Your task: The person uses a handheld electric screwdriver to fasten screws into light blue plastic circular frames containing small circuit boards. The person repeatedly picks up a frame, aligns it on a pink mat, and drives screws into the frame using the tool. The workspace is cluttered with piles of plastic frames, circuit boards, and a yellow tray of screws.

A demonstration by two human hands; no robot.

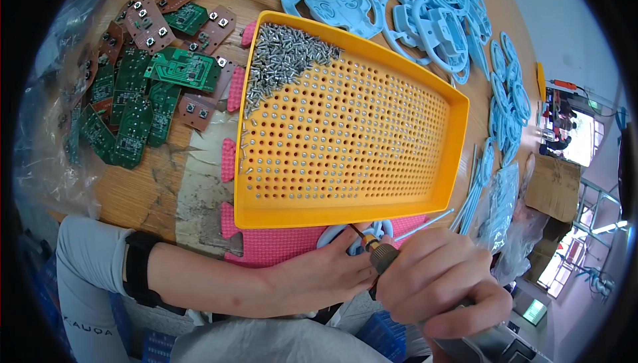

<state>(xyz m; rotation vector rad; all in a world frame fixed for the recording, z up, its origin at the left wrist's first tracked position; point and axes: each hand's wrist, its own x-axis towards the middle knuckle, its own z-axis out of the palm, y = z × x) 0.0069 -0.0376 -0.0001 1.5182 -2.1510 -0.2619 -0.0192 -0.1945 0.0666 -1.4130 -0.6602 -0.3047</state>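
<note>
My right hand (442,283) is wrapped round an electric screwdriver (383,255) with a knurled collar and a thin bit. The bit points up and left, toward a light blue plastic part (380,229) on the pink foam mat (279,246). My left hand (335,266) holds that part just below the tray; its fingertips are partly hidden behind the screwdriver. A yellow tray (352,219) full of small holes lies beyond both hands. Loose silver screws (286,54) are heaped in its far left corner, and many holes have screws standing in them.
Green and brown circuit boards (136,127) lie piled at the left beside clear plastic film (50,157). Light blue steering-wheel-shaped parts (432,30) are heaped at the far right. Thin blue strips (473,187), plastic bags (500,210) and a cardboard box (553,187) stand at the right.
</note>
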